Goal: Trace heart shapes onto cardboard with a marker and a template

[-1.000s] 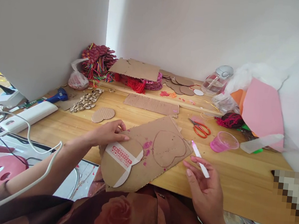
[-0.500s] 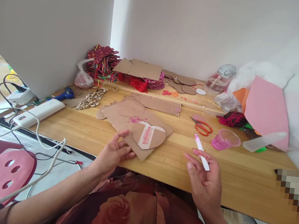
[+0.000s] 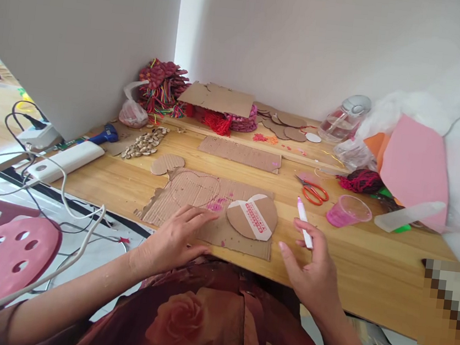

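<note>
Left hand (image 3: 183,233): fingers loosely spread over the near edge of the cardboard sheet (image 3: 246,245), not clenched; can't tell how hard it presses. Right hand (image 3: 314,265): marker (image 3: 305,223) held between the fingers, tip up and away from the body, thumb extended clear of it. Marker is off the sheet, just right of it, above the table (image 3: 376,278).

Sheet lies flat at the near edge of the table, in front of the body. Cardboard heart (image 3: 252,217) sits on its right half, white tape with red print across it, neither hand touching it. Heart outline drawn on the sheet's left half, purple stains between the two.

Beyond that: small cardboard cutout (image 3: 167,164) just off the sheet's far left corner; orange-handled scissors (image 3: 314,194) and pink cup (image 3: 349,212) to the right. Farther: cardboard strip (image 3: 240,155), shell pile (image 3: 146,143) to its left. At the back: red tassels (image 3: 218,122) under a cardboard piece (image 3: 217,99), clear bottle (image 3: 338,128) at right.
</note>
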Demonstrator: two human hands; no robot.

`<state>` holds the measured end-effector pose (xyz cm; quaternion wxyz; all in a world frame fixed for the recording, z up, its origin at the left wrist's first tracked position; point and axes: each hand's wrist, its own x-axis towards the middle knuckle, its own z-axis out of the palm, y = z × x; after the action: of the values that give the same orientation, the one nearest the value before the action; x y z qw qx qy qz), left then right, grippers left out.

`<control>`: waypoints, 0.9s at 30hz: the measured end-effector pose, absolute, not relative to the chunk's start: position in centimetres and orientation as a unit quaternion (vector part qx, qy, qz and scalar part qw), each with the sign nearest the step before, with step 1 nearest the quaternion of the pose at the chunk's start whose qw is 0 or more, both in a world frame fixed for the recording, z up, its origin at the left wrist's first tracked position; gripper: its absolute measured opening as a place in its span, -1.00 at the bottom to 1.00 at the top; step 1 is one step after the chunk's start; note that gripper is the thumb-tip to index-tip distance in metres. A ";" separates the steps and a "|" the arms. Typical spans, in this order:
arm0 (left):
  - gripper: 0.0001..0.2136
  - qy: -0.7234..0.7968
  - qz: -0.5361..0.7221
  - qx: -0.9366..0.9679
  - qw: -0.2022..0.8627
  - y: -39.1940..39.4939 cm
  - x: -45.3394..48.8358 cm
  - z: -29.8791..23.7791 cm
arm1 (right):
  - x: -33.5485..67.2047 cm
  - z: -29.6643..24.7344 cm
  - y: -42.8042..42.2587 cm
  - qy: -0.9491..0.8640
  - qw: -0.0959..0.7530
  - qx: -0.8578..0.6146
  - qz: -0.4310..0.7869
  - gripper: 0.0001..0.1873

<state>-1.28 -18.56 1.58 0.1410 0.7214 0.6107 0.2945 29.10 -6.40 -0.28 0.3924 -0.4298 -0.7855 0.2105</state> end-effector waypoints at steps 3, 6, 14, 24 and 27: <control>-0.52 0.607 0.272 0.737 0.118 -18.0 -0.9 1.0 | 28.4 -0.1 -5.7 -0.819 0.366 -0.401 0.185 -0.46; -0.46 0.615 0.253 0.741 0.090 -16.5 0.7 0.9 | 27.4 -0.3 -5.1 -0.812 0.370 -0.401 0.206 -0.49; -0.22 0.646 0.170 0.743 0.033 -13.3 3.5 1.2 | 26.2 -0.2 -6.7 -0.777 0.380 -0.415 0.282 -0.61; -0.55 0.655 0.196 0.729 0.029 -12.6 3.3 0.6 | 26.2 -0.9 -6.4 -0.738 0.387 -0.416 0.365 -0.64; -0.69 0.657 0.189 0.729 0.020 -12.4 3.2 0.7 | 26.0 -1.0 -6.2 -0.726 0.395 -0.422 0.372 -0.61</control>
<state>3.24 -12.39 0.68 0.0201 0.7295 0.6570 0.1894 25.99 -6.23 -1.04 0.3953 -0.4222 -0.7259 0.3723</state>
